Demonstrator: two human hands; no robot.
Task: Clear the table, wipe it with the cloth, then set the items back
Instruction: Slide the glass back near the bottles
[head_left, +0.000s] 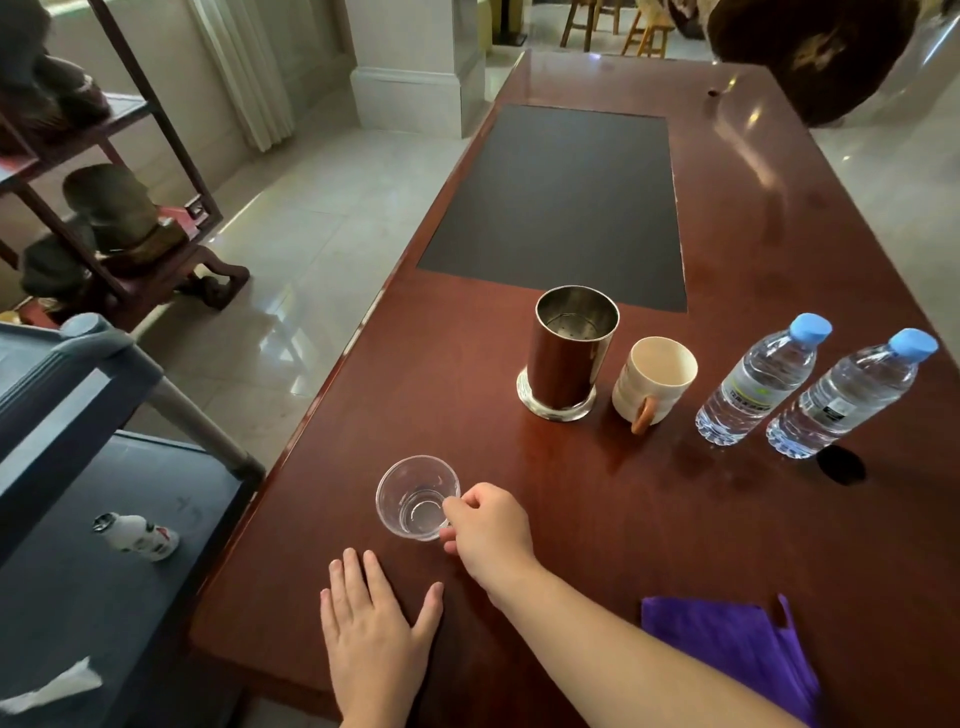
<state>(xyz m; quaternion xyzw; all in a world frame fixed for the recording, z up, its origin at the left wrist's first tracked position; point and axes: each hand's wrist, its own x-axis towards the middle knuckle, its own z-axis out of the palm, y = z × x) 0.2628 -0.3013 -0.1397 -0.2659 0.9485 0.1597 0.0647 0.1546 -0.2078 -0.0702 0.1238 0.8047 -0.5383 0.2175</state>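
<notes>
Bright, soft daylight from the far end — pale glare streaks across the glossy surface (779, 182) and the floor tiles (311, 218). Short, faint shadows. Sharp at centre; bowed, stretched lines toward the edges — wide-angle distortion.

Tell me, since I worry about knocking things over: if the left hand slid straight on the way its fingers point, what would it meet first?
Probably the clear glass, which the right hand is gripping just ahead of the flat left hand.

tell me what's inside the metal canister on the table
Inside the metal canister only a shiny wall and a perforated bottom show, with nothing lying on it. The near inner wall is hidden by the rim.
</notes>
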